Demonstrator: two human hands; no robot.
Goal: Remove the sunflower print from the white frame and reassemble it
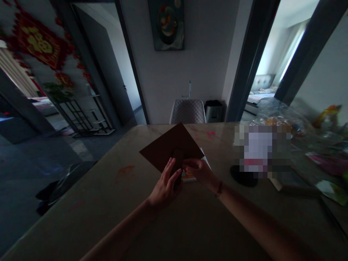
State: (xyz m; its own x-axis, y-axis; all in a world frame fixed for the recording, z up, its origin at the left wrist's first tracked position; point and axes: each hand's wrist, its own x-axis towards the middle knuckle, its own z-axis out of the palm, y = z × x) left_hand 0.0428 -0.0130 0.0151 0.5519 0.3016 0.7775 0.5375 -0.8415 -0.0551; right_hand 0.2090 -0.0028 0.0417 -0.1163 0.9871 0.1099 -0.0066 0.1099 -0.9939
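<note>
A dark brown square backing board [165, 145], like the back of a photo frame, is tilted up above the table in front of me. A narrow stand leg [178, 157] runs down its middle. My left hand [165, 185] holds the lower part of that leg, its fingers lying along it. From the other side, my right hand [199, 171] pinches near the leg at the board's lower right edge; its exact grip is partly hidden. Beneath the board and my right hand lies a white-edged item with an orange picture [189, 178], mostly covered.
The stone-look table [130, 206] carries orange and pink smears. To the right stand a pixelated object, a dark round base [244, 177], a flat box [296, 186] and crumpled clear plastic wrap [282, 112]. A quilted chair [188, 110] and a bin [214, 111] are beyond the far edge.
</note>
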